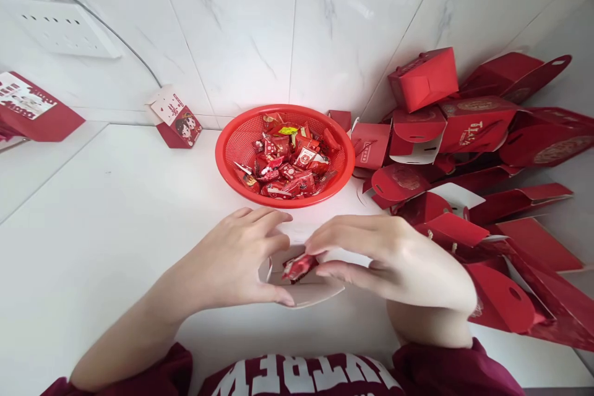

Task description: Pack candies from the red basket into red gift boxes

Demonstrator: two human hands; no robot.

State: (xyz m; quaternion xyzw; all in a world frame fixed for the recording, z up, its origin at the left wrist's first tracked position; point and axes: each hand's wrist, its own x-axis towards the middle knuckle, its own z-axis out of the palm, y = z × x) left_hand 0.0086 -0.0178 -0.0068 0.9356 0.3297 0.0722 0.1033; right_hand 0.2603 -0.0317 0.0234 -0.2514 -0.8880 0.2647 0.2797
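A red basket (288, 202) heaped with sweets (290, 164) stands just beyond the person's hands, near the tiled wall (245, 31). A crowded pile of red boxes (482, 127) takes up the right side of the bench (93, 229), close beside the right arm, which covers part of the nearest ones. A small cartoon-printed box (179, 120) stands against the wall to the left, below a grey cable (116, 36) and a socket panel (65, 28); another red box (41, 114) sits at the far left.

The basket is oval in view, of perforated plastic with a smooth rim. The sweets have glossy, crinkled wrappers, the boxes are folded card, and the wall is pale with grey veining.

The right hand (371, 247) pinches a wrapped sweet (297, 268) between thumb and fingertips, at the mouth of an open box (320, 294) with a white inner face. The sweet's long axis slants, its free end pointing left and towards the person. The left hand (241, 253) curves round the box's left side, thumb and fingers apart; how firmly it grips cannot be told.
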